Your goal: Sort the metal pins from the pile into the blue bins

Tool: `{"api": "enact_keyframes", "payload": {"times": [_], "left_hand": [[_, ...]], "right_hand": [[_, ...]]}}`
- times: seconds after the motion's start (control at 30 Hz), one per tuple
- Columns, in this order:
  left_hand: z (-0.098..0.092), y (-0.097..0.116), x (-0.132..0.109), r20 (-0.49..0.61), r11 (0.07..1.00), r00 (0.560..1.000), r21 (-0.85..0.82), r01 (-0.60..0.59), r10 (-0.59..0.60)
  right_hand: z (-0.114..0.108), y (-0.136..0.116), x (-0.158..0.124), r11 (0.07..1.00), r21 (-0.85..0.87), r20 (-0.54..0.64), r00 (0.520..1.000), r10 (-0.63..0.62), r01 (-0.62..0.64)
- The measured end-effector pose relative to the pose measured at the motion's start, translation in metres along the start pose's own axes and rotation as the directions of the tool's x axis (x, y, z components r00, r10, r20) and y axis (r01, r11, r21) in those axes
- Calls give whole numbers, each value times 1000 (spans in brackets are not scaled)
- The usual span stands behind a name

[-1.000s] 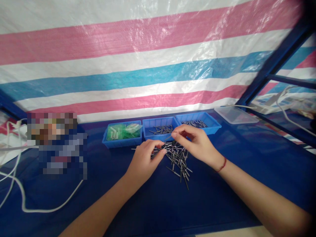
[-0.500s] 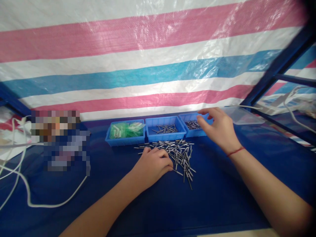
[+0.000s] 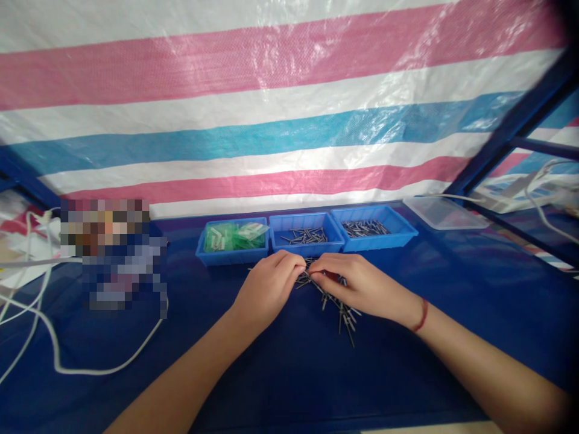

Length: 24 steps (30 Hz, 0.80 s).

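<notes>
A heap of small metal pins [image 3: 337, 301] lies on the blue table [image 3: 289, 374] in front of three blue trays. My left hand [image 3: 266, 289] rests on the heap's left side with its fingers curled in a pinch on pins. From the right, my right hand [image 3: 357, 286] meets it, fingertips pinched on a pin at the heap's top. The left tray [image 3: 233, 241] holds green and white plastic pieces. The middle tray [image 3: 304, 236] and the right tray [image 3: 373, 228] each hold several metal pins.
A clear plastic lid [image 3: 446, 214] lies at the back right. White cables [image 3: 67, 361] loop over the table's left side beside a blurred patch. A striped tarp [image 3: 271, 120] hangs behind the trays. Blue frame bars [image 3: 502, 138] rise at the right.
My right hand has come back from over the right tray to the pin heap and now pinches there. My left hand has shifted up to meet it.
</notes>
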<state>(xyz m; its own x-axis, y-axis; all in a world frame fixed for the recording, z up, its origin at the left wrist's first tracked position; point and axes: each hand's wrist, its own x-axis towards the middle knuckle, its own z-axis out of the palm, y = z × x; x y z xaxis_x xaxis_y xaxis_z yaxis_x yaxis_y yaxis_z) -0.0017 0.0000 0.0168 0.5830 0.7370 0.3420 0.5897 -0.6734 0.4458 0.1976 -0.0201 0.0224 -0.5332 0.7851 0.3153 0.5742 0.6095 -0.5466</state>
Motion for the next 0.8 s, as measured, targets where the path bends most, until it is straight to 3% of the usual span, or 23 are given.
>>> {"api": "enact_keyframes", "payload": {"times": [0.13, 0.23, 0.33, 0.43, 0.63, 0.8], "left_hand": [[5, 3, -1, -141, 986, 990, -165, 4, -28], [9, 4, -1, -197, 942, 969, -325, 79, -149], [12, 3, 0, -149, 879, 960, -454, 146, -236], [13, 2, 0, -91, 846, 964, -505, 171, -249], [13, 4, 1, -108, 805, 958, -572, 159, -265], [11, 2, 2, -99, 787, 962, -600, 147, -256]], "right_hand": [[5, -1, 2, 996, 72, -18, 999, 44, -43], [6, -2, 2, 989, 134, -40, 997, 63, -57], [6, -2, 2, 983, 167, -93, 992, 85, -69], [5, -2, 1, 979, 191, -134, 986, 98, -71], [6, 3, 1, 966, 251, -100, 992, 82, -54], [6, 7, 2, 963, 267, -181, 980, 85, -34]]}}
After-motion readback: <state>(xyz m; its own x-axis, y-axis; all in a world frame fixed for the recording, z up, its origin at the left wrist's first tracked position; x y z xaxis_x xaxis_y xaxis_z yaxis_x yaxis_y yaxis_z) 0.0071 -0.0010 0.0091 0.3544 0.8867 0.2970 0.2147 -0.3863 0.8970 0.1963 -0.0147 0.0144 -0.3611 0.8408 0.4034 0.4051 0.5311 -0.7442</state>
